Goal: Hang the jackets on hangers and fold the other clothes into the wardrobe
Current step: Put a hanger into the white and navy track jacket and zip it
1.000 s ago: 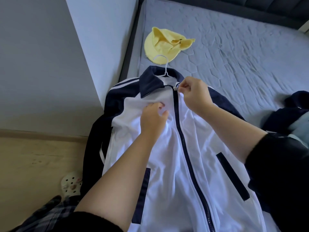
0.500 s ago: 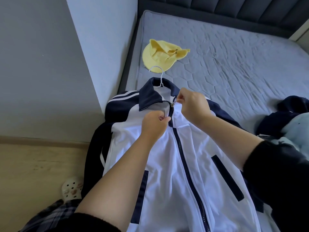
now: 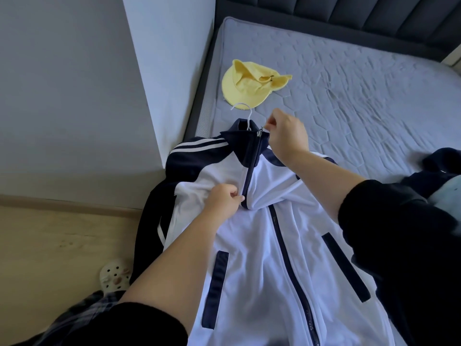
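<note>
While the white and navy track jacket (image 3: 262, 245) lies front up along the near left corner of the mattress (image 3: 349, 96), both hands work on its zip in the head view. The right hand (image 3: 289, 138) reaches furthest, its forearm coming in from the lower right with a black sleeve (image 3: 399, 245) pushed back past the wrist. Its thumb and forefinger are pinched on the metal zipper pull (image 3: 260, 132) at the very top of the navy collar (image 3: 239, 143), and the other fingers are curled in beside them. The left hand (image 3: 222, 201) sits lower, at chest height, its forearm rising from the bottom edge of the view. Its fingers are curled and grasp a fold of white fabric just beside the zip, on the zip's left. Between the two hands the zip tape runs closed and taut. A white hanger (image 3: 243, 112) is inside the jacket, and only its hook shows above the collar, its tip touching the brim of a yellow cap (image 3: 252, 86) that lies further up the mattress near the left edge. One navy jacket sleeve (image 3: 152, 221) hangs over the mattress's left edge towards the wooden floor (image 3: 50, 245), where a pale perforated clog (image 3: 114, 275) stands. At the right edge of the mattress lies a heap of dark and pale blue clothes (image 3: 436, 171).
</note>
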